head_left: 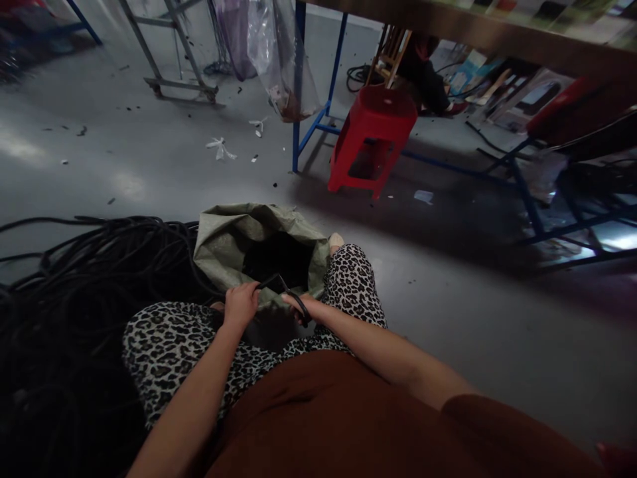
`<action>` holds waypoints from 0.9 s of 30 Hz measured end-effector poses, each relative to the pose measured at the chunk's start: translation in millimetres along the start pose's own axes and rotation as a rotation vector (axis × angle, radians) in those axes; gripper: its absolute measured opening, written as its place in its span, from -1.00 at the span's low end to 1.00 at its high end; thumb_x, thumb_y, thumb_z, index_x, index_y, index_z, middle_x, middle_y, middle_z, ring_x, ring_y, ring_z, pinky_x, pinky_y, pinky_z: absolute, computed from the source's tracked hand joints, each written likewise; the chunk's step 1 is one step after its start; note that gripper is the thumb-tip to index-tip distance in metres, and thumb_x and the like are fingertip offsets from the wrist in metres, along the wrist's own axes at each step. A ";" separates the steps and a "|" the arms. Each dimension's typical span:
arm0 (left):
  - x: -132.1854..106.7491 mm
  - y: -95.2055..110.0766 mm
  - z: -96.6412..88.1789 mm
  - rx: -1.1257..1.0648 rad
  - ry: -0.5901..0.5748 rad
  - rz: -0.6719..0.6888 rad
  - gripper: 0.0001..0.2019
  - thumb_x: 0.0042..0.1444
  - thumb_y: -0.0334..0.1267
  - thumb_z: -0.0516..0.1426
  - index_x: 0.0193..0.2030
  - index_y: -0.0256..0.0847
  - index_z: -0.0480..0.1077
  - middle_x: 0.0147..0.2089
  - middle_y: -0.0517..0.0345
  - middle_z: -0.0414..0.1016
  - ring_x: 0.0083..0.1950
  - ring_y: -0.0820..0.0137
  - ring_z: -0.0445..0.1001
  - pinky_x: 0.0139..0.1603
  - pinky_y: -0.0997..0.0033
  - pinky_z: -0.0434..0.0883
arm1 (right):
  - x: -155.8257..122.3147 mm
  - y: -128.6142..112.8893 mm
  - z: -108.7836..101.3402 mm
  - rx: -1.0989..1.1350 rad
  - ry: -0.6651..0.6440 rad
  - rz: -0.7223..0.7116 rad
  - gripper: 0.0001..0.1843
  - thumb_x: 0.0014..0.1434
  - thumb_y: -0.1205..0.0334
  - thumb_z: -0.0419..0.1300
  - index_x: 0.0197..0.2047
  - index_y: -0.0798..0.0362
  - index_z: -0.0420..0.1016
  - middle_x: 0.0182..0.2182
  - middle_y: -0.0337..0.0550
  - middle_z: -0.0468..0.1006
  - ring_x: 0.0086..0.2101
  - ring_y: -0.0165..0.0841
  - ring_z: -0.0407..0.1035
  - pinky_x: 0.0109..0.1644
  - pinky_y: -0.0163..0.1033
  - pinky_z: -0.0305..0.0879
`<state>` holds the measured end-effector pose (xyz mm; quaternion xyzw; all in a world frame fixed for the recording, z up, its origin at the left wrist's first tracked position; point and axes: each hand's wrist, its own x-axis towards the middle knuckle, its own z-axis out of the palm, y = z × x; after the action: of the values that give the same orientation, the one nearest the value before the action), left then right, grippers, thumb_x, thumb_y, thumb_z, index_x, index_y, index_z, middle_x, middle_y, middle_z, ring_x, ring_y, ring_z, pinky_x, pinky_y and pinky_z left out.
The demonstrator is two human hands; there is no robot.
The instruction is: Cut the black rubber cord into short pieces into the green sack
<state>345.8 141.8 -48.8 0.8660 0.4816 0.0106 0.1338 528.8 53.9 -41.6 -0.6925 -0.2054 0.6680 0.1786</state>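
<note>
My left hand [241, 305] is closed around a black cord [267, 282], whose short end sticks out toward the right. In my right hand [308, 309] is a pair of scissors [298, 304] with black handles, the blades pointing up and left near the cord's end. Both hands are over the near rim of a grey-green woven sack [219, 242], which stands with its mouth rolled back between my knees. Dark contents [279, 255] lie inside it, too dim to make out. A large tangle of black cord [144, 245] is heaped to the left of the sack.
A red plastic stool [373, 139] stands beyond the sack, by a blue-legged table [448, 30]. A clear plastic bag [279, 53] hangs from the table. Another person's leg [430, 83] shows beneath it. At upper left is a metal frame [174, 53]; scraps [219, 147] litter the floor.
</note>
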 end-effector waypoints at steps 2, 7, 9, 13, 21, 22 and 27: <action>-0.1 -0.2 0.0 -0.032 0.021 0.008 -0.67 0.20 -0.24 -0.04 0.02 -0.23 0.42 -0.03 -0.02 0.54 -0.01 0.22 0.47 0.01 0.22 0.29 | -4.8 -2.2 0.3 -0.008 -0.026 0.000 -0.54 0.24 -0.08 0.10 -0.48 0.16 0.33 -0.73 -0.25 0.30 -0.72 -0.47 0.21 -0.66 -0.41 0.18; -2.3 2.2 0.9 -0.069 0.014 0.076 -0.67 0.21 -0.23 -0.04 0.01 -0.20 0.43 -0.03 -0.01 0.55 -0.01 0.23 0.47 0.02 0.22 0.28 | -10.2 -5.2 0.2 -0.029 -0.040 0.002 -0.51 0.24 -0.11 0.09 -0.48 0.16 0.36 -0.73 -0.20 0.32 -0.69 -0.43 0.23 -0.65 -0.40 0.14; -2.8 3.2 1.5 -0.064 0.004 0.086 -0.67 0.21 -0.23 -0.04 0.01 -0.20 0.43 -0.03 -0.01 0.55 -0.01 0.23 0.47 0.00 0.22 0.28 | -10.3 -5.3 0.0 -0.024 -0.037 -0.001 -0.51 0.24 -0.11 0.09 -0.48 0.16 0.37 -0.72 -0.19 0.32 -0.67 -0.41 0.24 -0.64 -0.39 0.14; -2.2 3.6 2.6 -0.053 -0.007 0.094 -0.66 0.21 -0.24 -0.04 0.02 -0.19 0.43 -0.04 -0.01 0.55 -0.02 0.21 0.47 -0.03 0.21 0.28 | -10.1 -5.3 -0.8 -0.024 -0.040 -0.006 -0.50 0.23 -0.15 0.09 -0.48 0.15 0.36 -0.70 -0.20 0.32 -0.67 -0.43 0.23 -0.62 -0.39 0.18; -2.1 4.6 2.3 -0.033 -0.043 0.099 -0.67 0.20 -0.25 -0.04 0.01 -0.19 0.44 -0.05 -0.03 0.55 -0.02 0.22 0.46 -0.02 0.21 0.28 | -4.8 -2.2 0.3 -0.027 -0.046 -0.013 -0.51 0.24 -0.14 0.07 -0.44 0.16 0.33 -0.72 -0.26 0.30 -0.72 -0.46 0.21 -0.66 -0.42 0.18; -2.1 4.9 2.2 -0.030 -0.046 0.096 -0.67 0.20 -0.25 -0.04 0.01 -0.19 0.44 -0.05 -0.03 0.55 -0.02 0.22 0.46 -0.01 0.22 0.28 | -4.3 -1.8 0.7 -0.028 -0.043 -0.018 -0.52 0.25 -0.12 0.07 -0.43 0.16 0.34 -0.73 -0.27 0.29 -0.73 -0.47 0.20 -0.67 -0.43 0.17; -1.3 6.1 2.7 -0.019 -0.060 0.071 -0.66 0.20 -0.24 -0.04 0.03 -0.17 0.43 -0.02 -0.02 0.54 0.01 0.21 0.45 0.01 0.20 0.27 | -3.6 -2.5 1.7 -0.025 -0.018 -0.039 -0.55 0.24 -0.07 0.11 -0.45 0.16 0.35 -0.75 -0.31 0.26 -0.74 -0.49 0.16 -0.70 -0.44 0.16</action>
<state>350.6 137.1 -49.8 0.8812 0.4461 -0.0061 0.1560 526.9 54.0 -37.3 -0.6844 -0.2290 0.6681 0.1809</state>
